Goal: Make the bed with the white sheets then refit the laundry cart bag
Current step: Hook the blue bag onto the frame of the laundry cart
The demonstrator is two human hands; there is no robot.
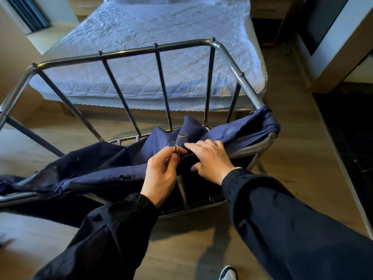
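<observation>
Fingers [171,157] of the left hand [161,174] pinch a small metal ring [177,148] at the hem of the navy laundry bag [96,168], ready, it seems, for hooking, while the right hand [212,158] lies flat to steady the cloth sagging inside the cart frame [129,51].

Single head-worn view, looking forward and down, close over the hands [187,164], bed [145,63] beyond

no readable text, no labels, no brands, no numbers, no signs anywhere in view
</observation>
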